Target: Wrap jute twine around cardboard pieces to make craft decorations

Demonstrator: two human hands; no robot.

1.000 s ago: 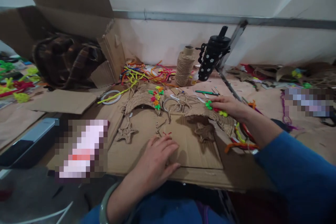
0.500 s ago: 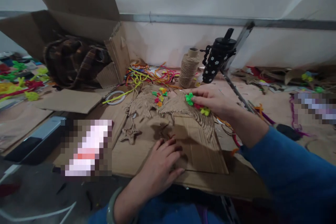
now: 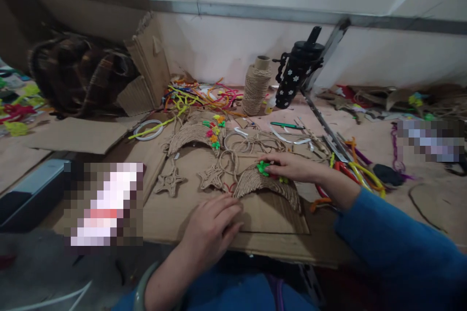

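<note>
A twine-covered arch (image 3: 268, 187) lies on a cardboard sheet (image 3: 273, 223) in front of me. My right hand (image 3: 295, 167) is closed at its upper edge, fingers on a green fuzzy flower (image 3: 262, 168); yellow fuzzy bits (image 3: 283, 180) show beneath the hand. My left hand (image 3: 211, 223) rests palm down on the cardboard, loosely bent, thumb apart and fingertips near the arch's left end. Beyond it is a twine star (image 3: 211, 177), with a second star (image 3: 170, 182) farther left. Another twine arch (image 3: 193, 133) with several coloured flowers lies behind them.
A twine spool (image 3: 256, 87) and a black flowered tumbler (image 3: 297, 75) stand at the back. Left is an open cardboard box (image 3: 146, 58) with dark plaid fabric. Pipe cleaners (image 3: 189, 99), a white ring (image 3: 148, 129), a green pen (image 3: 287, 125) and a metal bar (image 3: 324, 124) lie around.
My right hand has brought the flowered arch down and nearer, off the other arch, onto the cardboard. The second star now shows fully. The view has shifted slightly.
</note>
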